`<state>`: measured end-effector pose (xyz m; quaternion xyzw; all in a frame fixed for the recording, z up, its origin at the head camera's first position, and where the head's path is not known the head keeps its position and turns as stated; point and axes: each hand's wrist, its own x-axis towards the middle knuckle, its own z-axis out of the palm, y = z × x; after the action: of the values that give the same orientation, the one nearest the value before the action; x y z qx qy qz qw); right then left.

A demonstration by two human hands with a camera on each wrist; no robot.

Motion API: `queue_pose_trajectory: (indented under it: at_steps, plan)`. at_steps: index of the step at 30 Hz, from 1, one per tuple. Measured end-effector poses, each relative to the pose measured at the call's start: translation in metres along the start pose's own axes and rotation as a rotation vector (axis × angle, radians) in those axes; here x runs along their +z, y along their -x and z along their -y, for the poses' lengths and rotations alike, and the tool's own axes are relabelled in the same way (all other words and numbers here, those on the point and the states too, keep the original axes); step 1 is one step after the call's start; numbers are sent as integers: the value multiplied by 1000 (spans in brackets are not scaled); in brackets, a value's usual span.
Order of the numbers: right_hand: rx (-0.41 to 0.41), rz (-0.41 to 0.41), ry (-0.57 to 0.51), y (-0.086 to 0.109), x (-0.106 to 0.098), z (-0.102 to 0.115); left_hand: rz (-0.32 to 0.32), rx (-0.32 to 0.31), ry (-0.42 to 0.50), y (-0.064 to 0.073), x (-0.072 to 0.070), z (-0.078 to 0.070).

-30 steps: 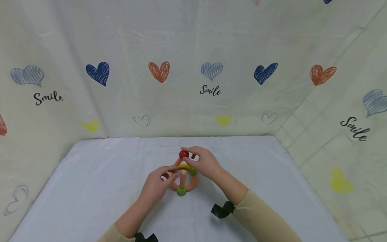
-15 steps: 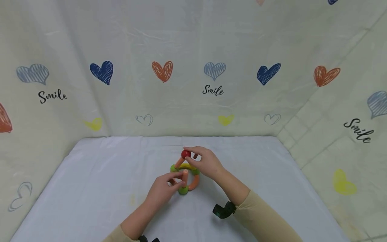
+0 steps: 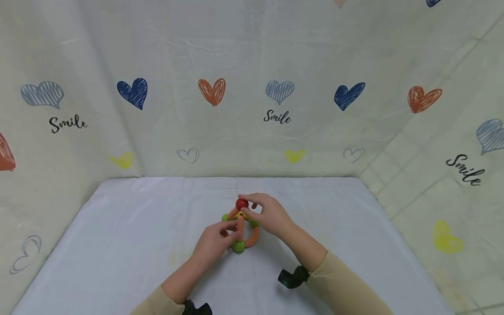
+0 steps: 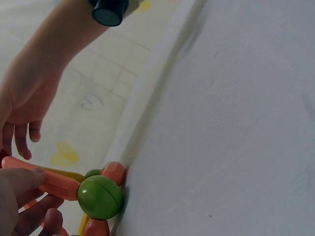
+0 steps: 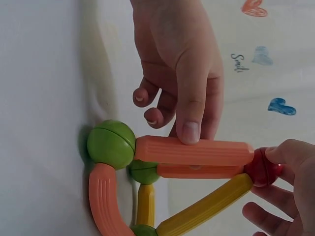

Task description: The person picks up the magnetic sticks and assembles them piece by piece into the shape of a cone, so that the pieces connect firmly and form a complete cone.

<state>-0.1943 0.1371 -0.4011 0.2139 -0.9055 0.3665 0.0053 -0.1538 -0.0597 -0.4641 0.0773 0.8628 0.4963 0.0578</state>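
The thumb and fingers of my left hand [image 3: 214, 243] pinch an upright orange rod [image 5: 197, 150], which rises from a green ball [image 5: 110, 143] on the table. At the top, my right hand [image 3: 271, 214] holds a red ball [image 5: 263, 169] between thumb and forefinger. In the right wrist view the orange rod's upper end meets that ball. A straight yellow rod [image 5: 204, 206] and a second orange rod [image 5: 206, 171] also slope up to it. Curved orange pieces [image 5: 104, 196] and more green balls form the ring underneath, partly hidden by my left hand.
A white cloth covers the table [image 3: 138, 245]. Behind it hangs a pale curtain [image 3: 244, 52] printed with hearts and lettering. Each wrist carries a dark camera, such as the right one [image 3: 293, 277].
My left hand has shifted right from the ring's left side onto the near orange rod. That rod now leans inward to the red ball, which my right hand has lowered slightly.
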Motion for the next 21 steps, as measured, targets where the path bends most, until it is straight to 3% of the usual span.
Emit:
queue_pose_trajectory:
  at_steps: [21]
  plan:
    - [-55,-21,-29,10,7,-5,-3,-32,-33,1,-5,1]
